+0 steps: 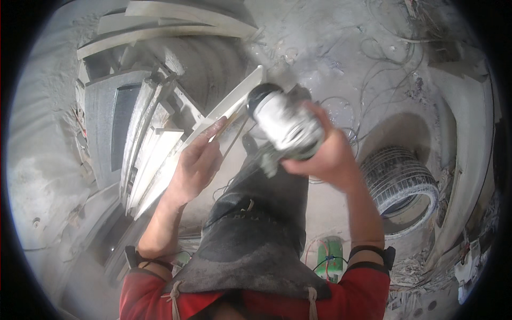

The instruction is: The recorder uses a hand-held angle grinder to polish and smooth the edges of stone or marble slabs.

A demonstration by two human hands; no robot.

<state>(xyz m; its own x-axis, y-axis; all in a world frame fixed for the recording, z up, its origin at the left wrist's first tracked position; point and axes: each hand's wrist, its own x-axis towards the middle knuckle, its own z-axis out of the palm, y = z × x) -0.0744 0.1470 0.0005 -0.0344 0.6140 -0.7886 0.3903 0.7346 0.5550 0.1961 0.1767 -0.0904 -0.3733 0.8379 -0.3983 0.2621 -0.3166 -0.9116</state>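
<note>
My right hand [330,160] is wrapped round a thick white cylindrical tool with a black end [288,125]. Motion smears it, so its exact kind does not show. The black end points up and left, close to a long white strip [234,98] with straight edges. My left hand [198,160] is closed on this strip's near side, its fingers stretched along the edge and its thumb hidden in part. The strip slants from upper right to lower left. Below the tool, a dark apron [256,213] covers my lap.
Dusty white panels and strips [154,165] lean in a stack at left, with curved pieces [170,34] behind. At right lie a tyre [400,192] and a long curved panel [469,138]. Thin cables [368,90] trail over the dusty floor. A green object [330,253] sits by my right elbow.
</note>
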